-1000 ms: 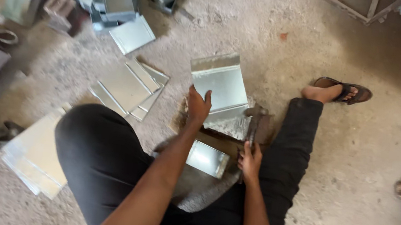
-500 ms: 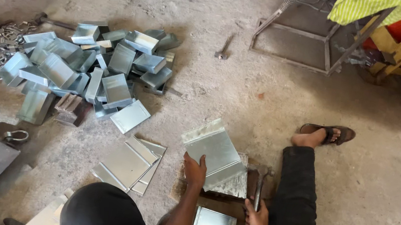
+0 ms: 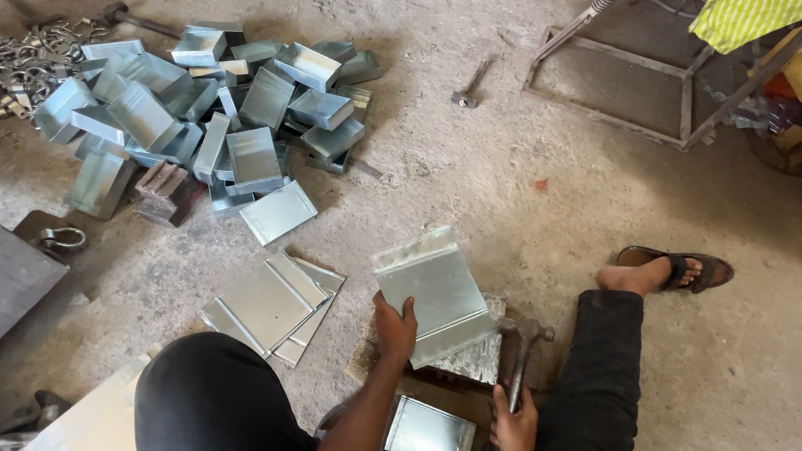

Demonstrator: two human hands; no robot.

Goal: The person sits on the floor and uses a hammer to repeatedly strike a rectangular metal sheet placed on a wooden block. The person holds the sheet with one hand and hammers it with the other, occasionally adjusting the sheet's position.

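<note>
Left hand point(image 3: 396, 326) grasps the sheet-metal piece point(image 3: 434, 292) by its near edge at 6 o'clock. The piece lies between the legs, long axis running 11 to 5 o'clock. Right hand point(image 3: 512, 432) is clenched on the hammer point(image 3: 519, 362), head pointing to 12 o'clock.

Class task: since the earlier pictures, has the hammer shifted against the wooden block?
No. The hammer in the right hand still stands beside the block; only the camera tilted.

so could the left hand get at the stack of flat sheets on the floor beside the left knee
Probably yes: the stack of flat sheets lies uncovered just beyond the left hand, though that hand is holding the bent metal sheet.
</note>
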